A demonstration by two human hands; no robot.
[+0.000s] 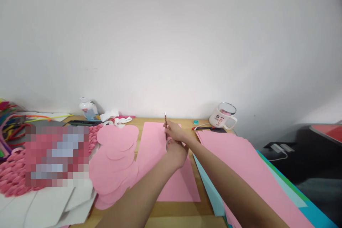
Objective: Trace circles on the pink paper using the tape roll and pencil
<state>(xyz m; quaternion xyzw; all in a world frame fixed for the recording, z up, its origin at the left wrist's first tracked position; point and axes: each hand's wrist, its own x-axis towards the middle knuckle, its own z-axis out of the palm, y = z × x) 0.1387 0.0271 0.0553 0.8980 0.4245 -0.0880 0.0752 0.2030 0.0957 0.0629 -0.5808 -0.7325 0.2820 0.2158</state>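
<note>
A pink sheet of paper (184, 188) lies lengthwise on the wooden table in front of me. My right hand (175, 130) is over its upper part, fingers closed round a dark patterned pencil (165, 124) held nearly upright, its pale end on top. Just below, my left hand (177, 152) is bent down over the same sheet, its fingers mostly tucked out of sight. A small curved edge shows beside those fingers; what it belongs to is hidden. The pencil's lower end is by the left hand, and its tip cannot be made out.
Overlapping pink cut-out shapes (112, 174) lie left of the sheet. Pink paper (240, 160) is stacked at right over blue sheets. A white mug (221, 117) and a white bottle (89, 109) stand by the wall. Pipe cleaners and a braided pink item are far left.
</note>
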